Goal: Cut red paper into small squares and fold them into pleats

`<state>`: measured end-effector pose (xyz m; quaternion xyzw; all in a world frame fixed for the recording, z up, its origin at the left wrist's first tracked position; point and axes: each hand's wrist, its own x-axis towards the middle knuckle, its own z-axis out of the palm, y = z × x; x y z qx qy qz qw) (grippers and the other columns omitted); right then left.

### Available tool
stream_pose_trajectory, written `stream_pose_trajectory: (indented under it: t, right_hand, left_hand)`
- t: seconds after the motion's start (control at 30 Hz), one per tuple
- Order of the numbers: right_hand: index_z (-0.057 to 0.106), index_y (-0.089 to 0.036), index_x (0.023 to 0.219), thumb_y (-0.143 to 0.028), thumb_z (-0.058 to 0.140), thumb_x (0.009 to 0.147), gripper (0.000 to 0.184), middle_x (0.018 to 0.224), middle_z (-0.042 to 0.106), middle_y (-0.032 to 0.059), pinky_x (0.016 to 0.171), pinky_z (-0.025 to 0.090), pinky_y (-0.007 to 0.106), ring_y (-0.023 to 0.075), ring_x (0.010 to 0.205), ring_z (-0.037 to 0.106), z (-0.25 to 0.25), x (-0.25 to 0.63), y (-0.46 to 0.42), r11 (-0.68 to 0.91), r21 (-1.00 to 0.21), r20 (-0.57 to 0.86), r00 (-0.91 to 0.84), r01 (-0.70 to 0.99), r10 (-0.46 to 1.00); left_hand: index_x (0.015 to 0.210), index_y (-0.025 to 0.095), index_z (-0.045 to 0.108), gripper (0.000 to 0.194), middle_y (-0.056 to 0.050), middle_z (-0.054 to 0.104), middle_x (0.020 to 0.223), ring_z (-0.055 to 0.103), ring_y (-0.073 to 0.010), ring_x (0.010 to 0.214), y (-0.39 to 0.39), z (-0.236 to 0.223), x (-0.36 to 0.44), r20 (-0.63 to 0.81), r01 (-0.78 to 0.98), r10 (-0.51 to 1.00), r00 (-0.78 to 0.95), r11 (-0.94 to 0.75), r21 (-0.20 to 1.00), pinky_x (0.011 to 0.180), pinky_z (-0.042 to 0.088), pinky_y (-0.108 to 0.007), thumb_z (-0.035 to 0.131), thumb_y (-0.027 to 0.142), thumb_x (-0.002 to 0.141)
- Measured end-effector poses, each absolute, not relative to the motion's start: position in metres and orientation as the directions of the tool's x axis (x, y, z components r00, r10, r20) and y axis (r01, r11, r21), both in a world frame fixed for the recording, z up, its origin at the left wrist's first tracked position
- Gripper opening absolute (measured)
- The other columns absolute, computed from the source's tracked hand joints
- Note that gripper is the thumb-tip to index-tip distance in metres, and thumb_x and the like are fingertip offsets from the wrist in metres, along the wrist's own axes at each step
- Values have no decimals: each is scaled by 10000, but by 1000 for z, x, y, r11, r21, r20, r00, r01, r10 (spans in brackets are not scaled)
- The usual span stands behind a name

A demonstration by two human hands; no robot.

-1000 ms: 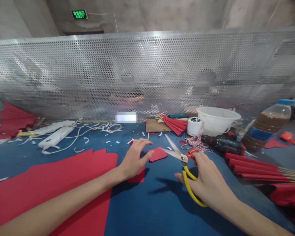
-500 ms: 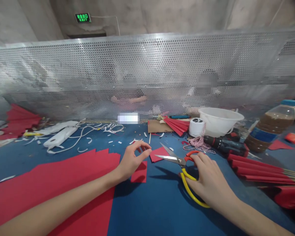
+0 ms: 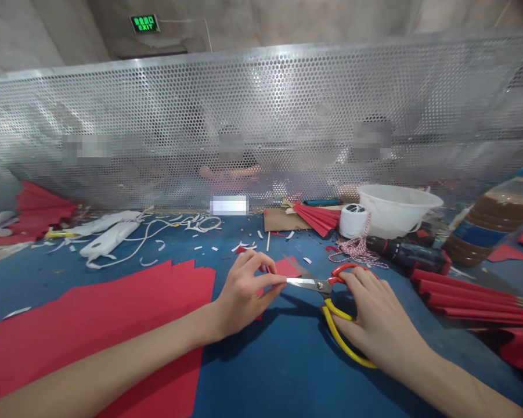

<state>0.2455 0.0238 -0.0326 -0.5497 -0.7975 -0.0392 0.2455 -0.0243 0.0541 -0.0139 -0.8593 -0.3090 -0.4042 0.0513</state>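
My right hand (image 3: 374,316) grips a pair of scissors (image 3: 321,285) with red and yellow handles, its fingers in the loops and the blades parted. The thumb and fingertips of my left hand (image 3: 246,290) are pinched on the tip of the lower blade. Behind the blades lies a small red paper square (image 3: 288,266). Another red piece is mostly hidden beneath my left hand. Under my left forearm, large red paper sheets (image 3: 157,296) lie stacked on the blue table (image 3: 261,371).
A perforated metal screen (image 3: 278,116) stands behind the table, with people beyond it. At right are a white bowl (image 3: 398,212), a thread spool (image 3: 352,222), a power drill (image 3: 409,255), a brown-filled bottle (image 3: 483,223) and folded red fans (image 3: 465,296). A white power strip (image 3: 108,237) lies left.
My left hand has moved right and closed its fingertips on the scissors' lower blade tip. The scissors stay in my right hand, nearly in place. The view has shifted slightly.
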Motion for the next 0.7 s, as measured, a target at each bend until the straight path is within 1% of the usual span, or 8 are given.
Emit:
stream_pose_trajectory:
  t: [0.23,0.5,0.7]
  right_hand:
    - [596,-194,1087,-294,648,782,325,1075,627,93,816,431,387,285,968,585,-33,246,24,372,-234,399,-260,898,879]
    - [603,-201,1082,-306,655,792,313,1063,627,91,818,431,394,289,959,582,-33,245,25,365,-256,377,-255,895,890]
    - [601,-210,1082,-340,642,819,297,1081,630,93,818,425,391,290,969,585,-34,245,24,366,-255,368,-260,895,893]
  left_hand:
    - [944,249,731,91,-44,651,951,573,-191,877,56,-16,-26,746,541,505,434,-808,232,827,501,-372,664,198,911]
    - [952,250,707,103,-37,628,977,570,-188,908,58,-21,-29,746,532,484,458,-821,206,843,500,-371,670,165,905]
    - [958,223,681,114,-52,615,1053,568,-195,982,58,-19,-28,724,509,491,484,-831,224,890,488,-378,662,123,907]
